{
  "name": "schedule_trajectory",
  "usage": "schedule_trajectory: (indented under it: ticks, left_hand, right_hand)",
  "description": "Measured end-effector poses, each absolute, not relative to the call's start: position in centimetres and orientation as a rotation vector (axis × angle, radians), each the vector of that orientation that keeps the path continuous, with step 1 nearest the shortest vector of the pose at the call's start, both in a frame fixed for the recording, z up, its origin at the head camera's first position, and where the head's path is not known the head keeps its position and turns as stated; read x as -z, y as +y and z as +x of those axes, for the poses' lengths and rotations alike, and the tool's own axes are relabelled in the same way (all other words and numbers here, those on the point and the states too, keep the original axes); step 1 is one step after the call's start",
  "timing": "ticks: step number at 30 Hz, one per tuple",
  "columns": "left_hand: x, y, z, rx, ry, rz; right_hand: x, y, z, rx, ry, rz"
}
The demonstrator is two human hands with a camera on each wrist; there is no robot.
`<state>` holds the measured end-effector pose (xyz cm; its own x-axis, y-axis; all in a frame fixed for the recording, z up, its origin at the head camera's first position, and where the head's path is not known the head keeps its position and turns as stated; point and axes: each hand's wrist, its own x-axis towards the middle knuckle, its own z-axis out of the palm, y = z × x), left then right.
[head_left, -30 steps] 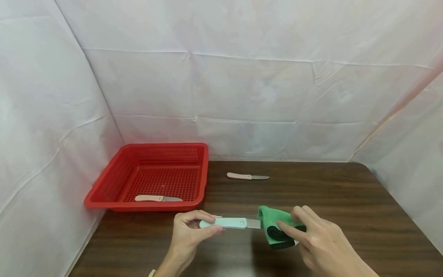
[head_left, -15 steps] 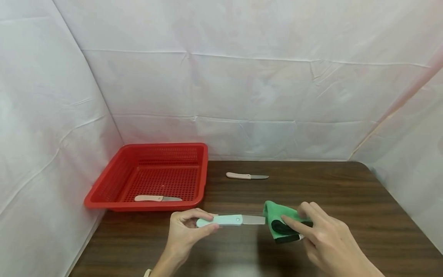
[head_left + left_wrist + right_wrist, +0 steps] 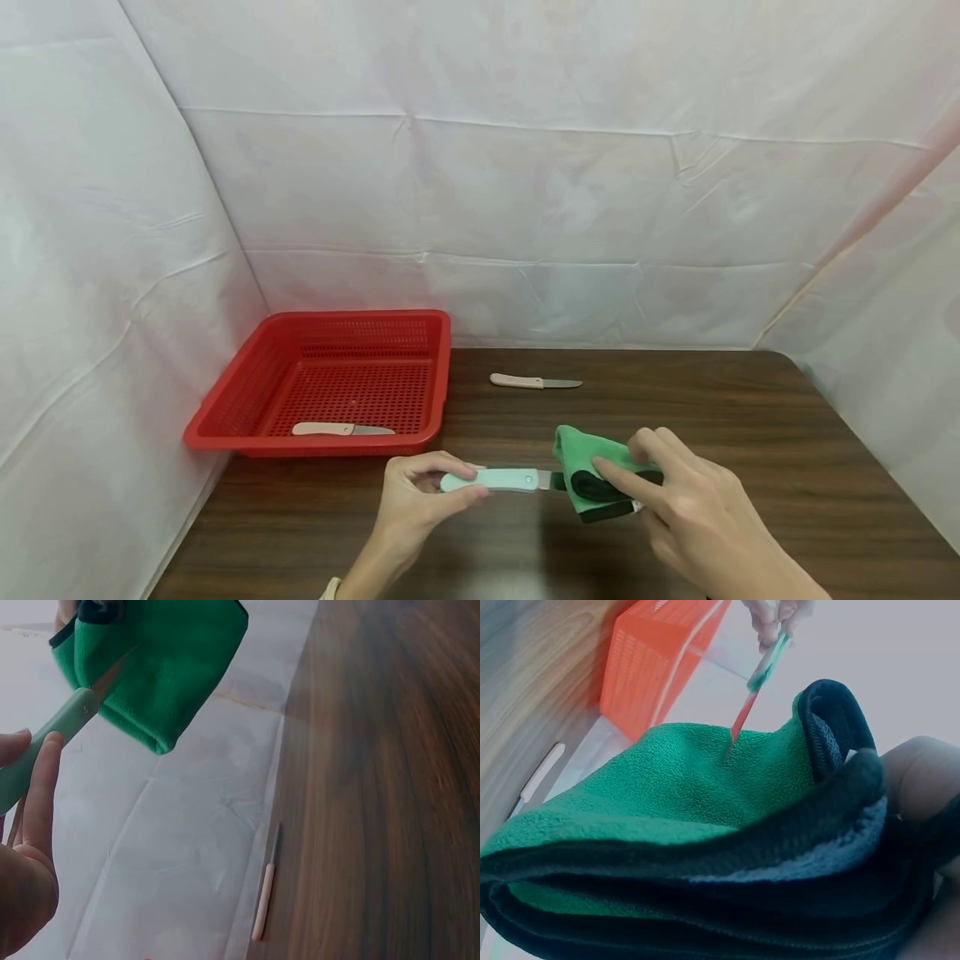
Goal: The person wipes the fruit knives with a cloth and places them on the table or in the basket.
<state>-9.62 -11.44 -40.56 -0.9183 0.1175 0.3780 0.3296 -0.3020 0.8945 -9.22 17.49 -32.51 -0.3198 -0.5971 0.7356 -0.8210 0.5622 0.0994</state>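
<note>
1. Head view: the left hand (image 3: 412, 500) pinches the smooth, curved handle of the mint knife (image 3: 501, 480), held above the wood-grain table (image 3: 750, 417).
2. The right hand (image 3: 697, 504) grips the folded green cloth (image 3: 588, 450), fleecy with dark bound edges; the mint knife's metal blade points into it.
3. The perforated red basket (image 3: 360, 315) contains one pink-handled knife (image 3: 324, 429); another knife (image 3: 517, 381) lies on the table.
</note>
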Motion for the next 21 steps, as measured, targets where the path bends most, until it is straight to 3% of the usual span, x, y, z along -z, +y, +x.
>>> schedule_trajectory:
  ticks: [7, 14, 21]
  left_hand:
    - [40.2, -10.8, -9.6, 2.315, -1.723, -0.65]
    - [40.2, -10.5, -9.6, 2.403, -1.739, -0.511]
    - [40.3, -10.7, -9.4, 2.453, -1.652, -0.539]
  right_hand:
    - [32.6, 16.6, -9.1, -0.36, -2.048, 1.158]
    - [33.0, 16.3, -9.0, -0.309, -2.12, 1.17]
    - [33.6, 16.7, -9.1, -0.308, -2.149, 1.2]
